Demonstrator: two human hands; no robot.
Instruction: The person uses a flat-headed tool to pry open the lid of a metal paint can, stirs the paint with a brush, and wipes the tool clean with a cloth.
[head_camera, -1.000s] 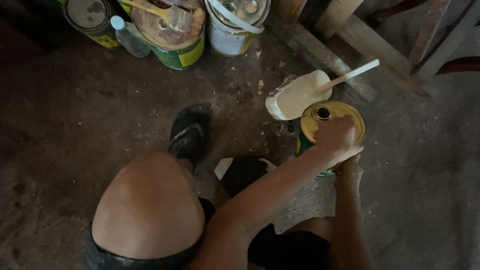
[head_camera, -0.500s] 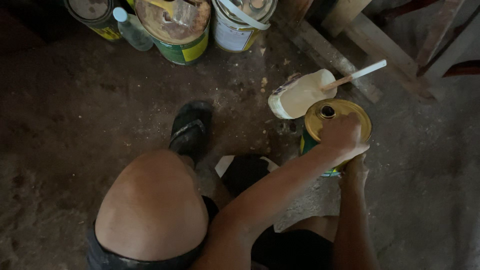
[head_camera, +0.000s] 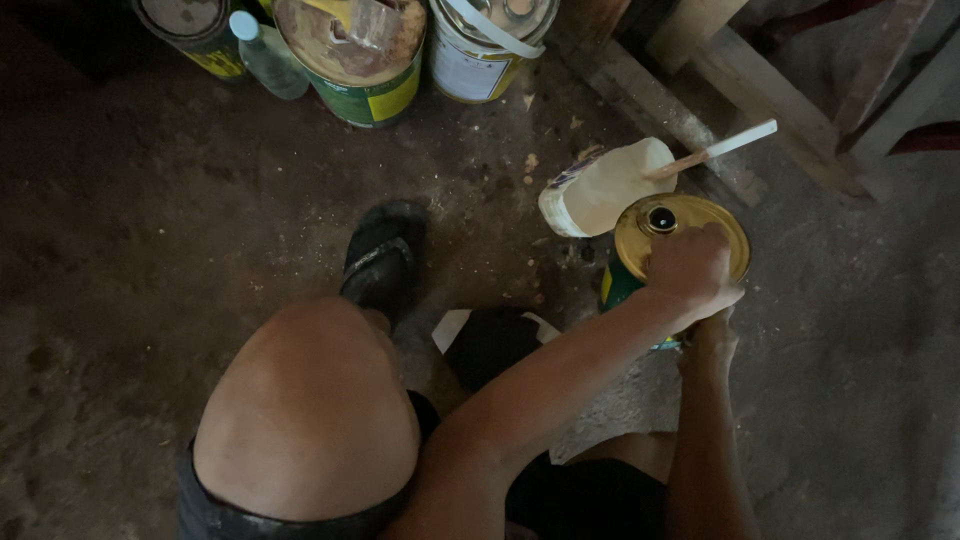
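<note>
The person squats on the bare concrete floor (head_camera: 150, 250), both hands working at a green can (head_camera: 622, 285) with a gold-coloured lid (head_camera: 690, 225) that stands just past the right knee. The left hand (head_camera: 692, 268) is closed over the lid's near edge, arm crossing the body; the right hand (head_camera: 710, 340) sits lower against the can's side at about 6 o'clock of the lid, its fingers mostly hidden, so I cannot tell how firmly it grips. To my eye this is a job of bracing the can while working the top, and it would go best with the lower hand pinning the body steady and the upper one pressing evenly, not tipping the can toward the cream-white container (head_camera: 600, 190) touching it at 11 o'clock, where a pale stick (head_camera: 722, 150) pokes out. The lid looks clean and shiny, with a small dark cap (head_camera: 661, 216) near its far rim. A black sandal (head_camera: 383, 260) is planted at 9 o'clock of the can; more paint tins (head_camera: 360, 70) and a small plastic bottle (head_camera: 265, 55) line the far wall.
</note>
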